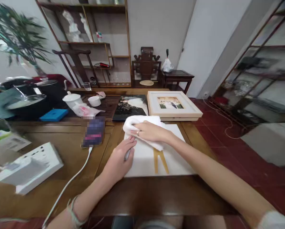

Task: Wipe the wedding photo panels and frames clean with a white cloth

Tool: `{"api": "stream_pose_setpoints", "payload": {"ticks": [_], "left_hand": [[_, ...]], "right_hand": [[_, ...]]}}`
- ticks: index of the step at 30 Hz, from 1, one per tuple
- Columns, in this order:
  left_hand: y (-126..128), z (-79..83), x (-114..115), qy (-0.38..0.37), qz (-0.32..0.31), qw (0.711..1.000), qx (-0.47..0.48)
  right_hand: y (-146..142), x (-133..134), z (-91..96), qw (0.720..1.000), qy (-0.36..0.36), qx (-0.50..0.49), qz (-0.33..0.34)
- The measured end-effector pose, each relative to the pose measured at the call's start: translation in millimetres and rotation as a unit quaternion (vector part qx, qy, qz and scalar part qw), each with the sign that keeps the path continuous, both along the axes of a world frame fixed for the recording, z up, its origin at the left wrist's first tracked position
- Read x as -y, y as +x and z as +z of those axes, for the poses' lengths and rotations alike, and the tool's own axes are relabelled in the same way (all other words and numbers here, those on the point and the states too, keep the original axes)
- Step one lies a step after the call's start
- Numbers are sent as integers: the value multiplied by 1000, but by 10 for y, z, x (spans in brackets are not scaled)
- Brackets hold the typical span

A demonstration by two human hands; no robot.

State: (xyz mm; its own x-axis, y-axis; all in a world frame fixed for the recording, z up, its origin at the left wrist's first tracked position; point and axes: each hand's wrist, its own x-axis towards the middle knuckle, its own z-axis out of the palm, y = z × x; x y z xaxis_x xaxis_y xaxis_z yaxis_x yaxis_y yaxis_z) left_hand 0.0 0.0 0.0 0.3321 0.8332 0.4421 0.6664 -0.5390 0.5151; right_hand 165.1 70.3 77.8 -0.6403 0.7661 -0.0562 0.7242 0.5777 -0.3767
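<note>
A white panel (pixel 142 163) with a mustard-coloured, two-legged shape lies flat near the table's front edge. My right hand (pixel 148 130) presses a bunched white cloth (pixel 154 120) onto its upper part, fingers curled into the folds. The cloth hides the top of the mustard shape. At the panel's left edge rests my left hand (pixel 120 159), its fingers stretched out and its thumb apart. A small grey patch shows between thumb and fingers; I cannot make out what it is. Just behind the cloth lie a dark photo panel (pixel 130 108) and a cream picture frame (pixel 176 111).
On the wooden table (pixel 109 194), a phone (pixel 94 132) with a white cable lies left of my hands. Further left are a white power strip (pixel 35 167), a blue box (pixel 54 114) and a black pan (pixel 25 106). A white teapot (pixel 72 98) and cup (pixel 94 101) stand behind.
</note>
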Motion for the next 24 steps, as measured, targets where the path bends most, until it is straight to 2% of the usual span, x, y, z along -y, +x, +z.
{"api": "stream_pose_setpoints", "payload": {"ticks": [5, 10, 13, 16, 21, 24], "left_hand": [[14, -3, 43, -8, 0, 1000, 5], [17, -36, 47, -11, 7, 1000, 7], [37, -17, 78, 11, 108, 993, -37], [55, 23, 116, -4, 214, 971, -108], [40, 25, 123, -67, 223, 966, -116], [13, 4, 88, -89, 221, 966, -97]], "right_hand": [[520, 150, 5, 998, 13, 5, -57], [1024, 375, -253, 994, 40, 6, -103], [1073, 554, -426, 990, 118, 16, -81], [982, 811, -460, 988, 147, 27, -46], [969, 1361, -312, 995, 96, 24, 29], [1045, 1503, -262, 995, 70, 19, 64]]}}
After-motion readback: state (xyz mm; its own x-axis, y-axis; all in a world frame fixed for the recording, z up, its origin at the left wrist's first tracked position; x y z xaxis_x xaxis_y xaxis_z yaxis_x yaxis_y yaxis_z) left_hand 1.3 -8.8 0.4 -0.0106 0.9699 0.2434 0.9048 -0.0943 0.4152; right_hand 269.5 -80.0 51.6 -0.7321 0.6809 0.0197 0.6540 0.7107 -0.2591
